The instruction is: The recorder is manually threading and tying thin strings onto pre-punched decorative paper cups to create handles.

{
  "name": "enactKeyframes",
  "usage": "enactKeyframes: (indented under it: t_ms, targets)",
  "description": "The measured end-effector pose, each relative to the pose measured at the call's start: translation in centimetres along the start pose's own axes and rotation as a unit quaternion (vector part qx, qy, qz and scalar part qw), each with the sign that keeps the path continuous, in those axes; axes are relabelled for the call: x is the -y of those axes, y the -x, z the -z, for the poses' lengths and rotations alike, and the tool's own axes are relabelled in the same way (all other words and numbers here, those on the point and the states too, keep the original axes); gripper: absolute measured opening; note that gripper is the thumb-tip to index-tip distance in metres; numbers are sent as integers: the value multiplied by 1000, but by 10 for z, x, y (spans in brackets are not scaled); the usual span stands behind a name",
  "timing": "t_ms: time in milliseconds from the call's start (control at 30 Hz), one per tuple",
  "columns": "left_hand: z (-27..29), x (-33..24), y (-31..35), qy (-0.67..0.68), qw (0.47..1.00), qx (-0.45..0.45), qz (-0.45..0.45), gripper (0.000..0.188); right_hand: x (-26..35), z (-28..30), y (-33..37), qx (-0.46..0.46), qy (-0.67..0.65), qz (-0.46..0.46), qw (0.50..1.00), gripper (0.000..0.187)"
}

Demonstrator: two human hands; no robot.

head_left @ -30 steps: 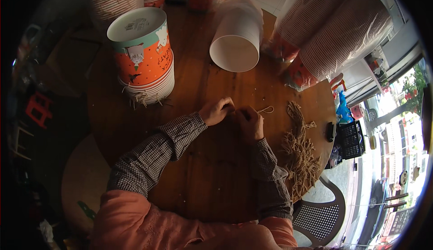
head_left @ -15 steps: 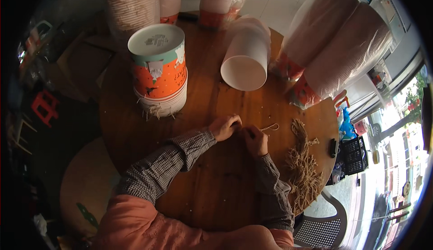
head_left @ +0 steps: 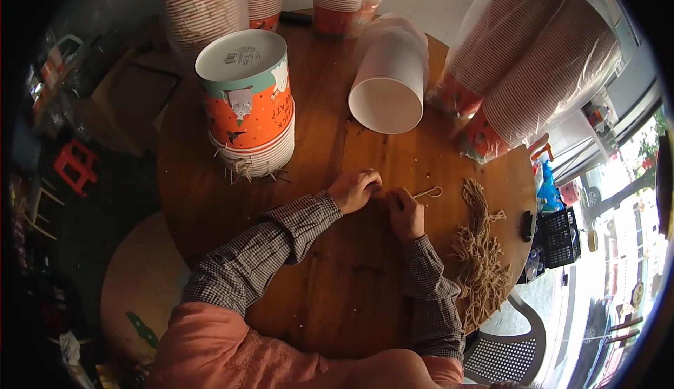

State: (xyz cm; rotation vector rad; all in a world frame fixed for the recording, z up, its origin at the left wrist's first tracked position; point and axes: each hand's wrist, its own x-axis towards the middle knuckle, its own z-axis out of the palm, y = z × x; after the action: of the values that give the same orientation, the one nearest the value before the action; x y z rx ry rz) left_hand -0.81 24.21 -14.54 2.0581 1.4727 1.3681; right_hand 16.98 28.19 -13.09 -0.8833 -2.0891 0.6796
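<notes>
Above the middle of the table, my left hand (head_left: 356, 190) and my right hand (head_left: 406, 213) pinch a piece of tan twine (head_left: 430, 192) between them. Its loop sticks out to the right, past my right hand. What lies right at the fingertips is too small to make out. To the right of my right forearm lies a loose heap of cut twine (head_left: 480, 262). Further off on the left, an upside-down stack of orange and green paper buckets (head_left: 247, 108) has short twine ends poking out round its lower rims.
A white bucket (head_left: 387, 101) lies on its side, mouth toward me, partly in clear plastic. Tall bagged bucket stacks (head_left: 544, 73) stand at the back right, others (head_left: 203, 10) at the back left. A black object (head_left: 528, 226) sits at the right table edge, near a grey chair (head_left: 509, 350).
The view has shifted slightly. Both hands stay close together on the twine, with only small finger movement; the buckets and the twine heap are as before.
</notes>
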Motion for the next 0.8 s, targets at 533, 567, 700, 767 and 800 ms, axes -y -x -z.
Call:
enactKeyframes:
  t_ms: [533, 567, 700, 767, 800]
  targets:
    - [7, -7, 1, -40, 998, -28, -48, 12, 19, 2, -2, 11, -16, -23, 1000, 7]
    - [6, -7, 1, -33, 998, -25, -57, 13, 16, 2, 0, 10, -15, -24, 1000, 7]
    - [3, -2, 6, -51, 998, -6, -44, 12, 9, -3, 3, 36, 45, 23, 998, 7]
    - [5, 4, 9, -51, 998, 12, -39, 11, 1, -12, 6, 76, 123, 25, 989, 9]
    - [6, 4, 7, -52, 998, 10, -40, 11, -3, -14, 3, 76, 123, 27, 989, 9]
